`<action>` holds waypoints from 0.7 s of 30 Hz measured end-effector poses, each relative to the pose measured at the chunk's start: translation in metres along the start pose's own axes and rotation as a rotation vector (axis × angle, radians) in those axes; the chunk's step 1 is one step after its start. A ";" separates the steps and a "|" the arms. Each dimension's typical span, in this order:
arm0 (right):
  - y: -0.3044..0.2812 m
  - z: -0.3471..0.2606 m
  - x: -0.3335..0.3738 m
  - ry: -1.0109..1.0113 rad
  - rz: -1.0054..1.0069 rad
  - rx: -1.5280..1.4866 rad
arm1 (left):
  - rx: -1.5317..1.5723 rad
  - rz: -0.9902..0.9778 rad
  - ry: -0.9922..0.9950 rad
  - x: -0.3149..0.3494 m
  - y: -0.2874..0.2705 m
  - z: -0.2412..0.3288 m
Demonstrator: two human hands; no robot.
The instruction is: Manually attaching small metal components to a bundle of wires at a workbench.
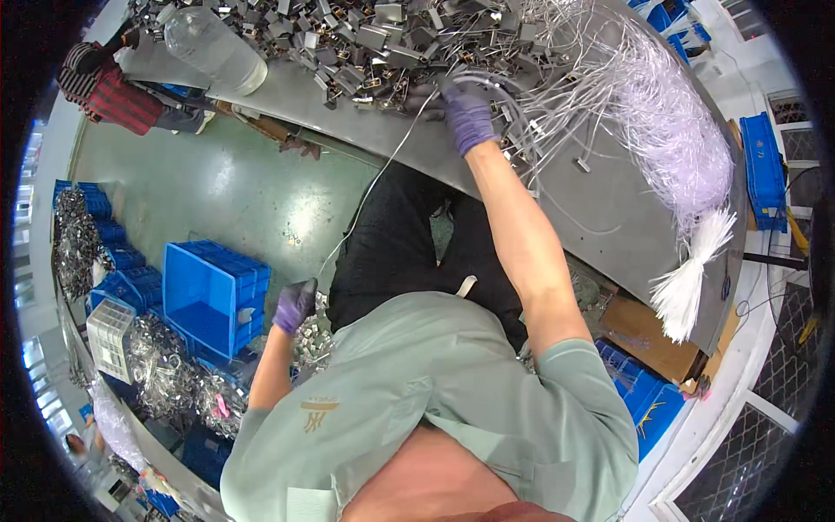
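A thin pale cable point(380, 177) stretches from the table edge down to the left, past my dark-trousered leg. My left hand point(296, 304), in a purple glove, is closed low at my left side, at the cable's lower end. At the table edge my right hand point(468, 115), also gloved in purple, reaches among grey cables point(509, 91) and small dark connector-like pieces point(365, 52). The pale cable's upper end is next to its fingertips. Those fingers are partly hidden, so their grip cannot be made out.
On the grey table point(600, 204) lies a big bundle of clear-white cables point(670, 130), its tied end hanging at the right. A large clear plastic bottle point(217, 52) is at the left. Blue crates point(217, 296) stand on the green floor point(252, 187). Another person point(109, 91) is at far left.
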State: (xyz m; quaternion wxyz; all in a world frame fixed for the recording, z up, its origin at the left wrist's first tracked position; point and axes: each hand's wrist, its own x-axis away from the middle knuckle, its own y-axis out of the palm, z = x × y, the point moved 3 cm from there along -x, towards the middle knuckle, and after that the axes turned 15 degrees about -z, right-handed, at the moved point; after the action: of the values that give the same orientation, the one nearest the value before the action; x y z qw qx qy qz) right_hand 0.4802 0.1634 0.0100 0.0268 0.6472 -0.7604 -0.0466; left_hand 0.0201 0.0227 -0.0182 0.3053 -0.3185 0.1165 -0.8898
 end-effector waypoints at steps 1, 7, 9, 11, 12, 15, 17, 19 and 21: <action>-0.003 -0.003 0.003 0.003 0.000 0.001 | -0.050 0.020 -0.045 0.003 0.000 -0.009; -0.009 -0.058 0.026 -0.071 0.137 -0.242 | 0.075 0.142 -0.094 -0.003 0.003 -0.030; -0.007 -0.075 0.036 -0.091 0.155 -0.430 | 0.071 0.153 -0.096 -0.005 0.002 -0.030; -0.010 -0.079 0.039 -0.103 0.167 -0.525 | 0.063 0.163 -0.100 -0.006 -0.001 -0.034; -0.013 -0.079 0.040 -0.114 0.139 -0.532 | 0.087 0.180 -0.088 -0.005 -0.001 -0.039; -0.014 -0.081 0.044 -0.130 0.109 -0.509 | 0.039 0.240 -0.019 -0.004 -0.004 -0.022; -0.009 -0.085 0.048 -0.135 0.106 -0.481 | -0.035 0.284 0.035 -0.001 -0.007 -0.002; 0.000 -0.088 0.051 -0.021 0.098 -0.454 | 0.086 0.209 0.005 0.002 -0.005 0.006; 0.003 -0.084 0.052 0.022 0.039 -0.426 | 0.117 0.141 0.009 -0.001 -0.003 0.003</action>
State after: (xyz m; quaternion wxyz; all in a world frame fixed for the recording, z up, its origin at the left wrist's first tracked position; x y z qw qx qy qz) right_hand 0.4769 0.1097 0.0924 0.1722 0.6126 -0.7454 -0.1986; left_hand 0.0216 0.0256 -0.0155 0.3849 -0.2870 0.0878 -0.8728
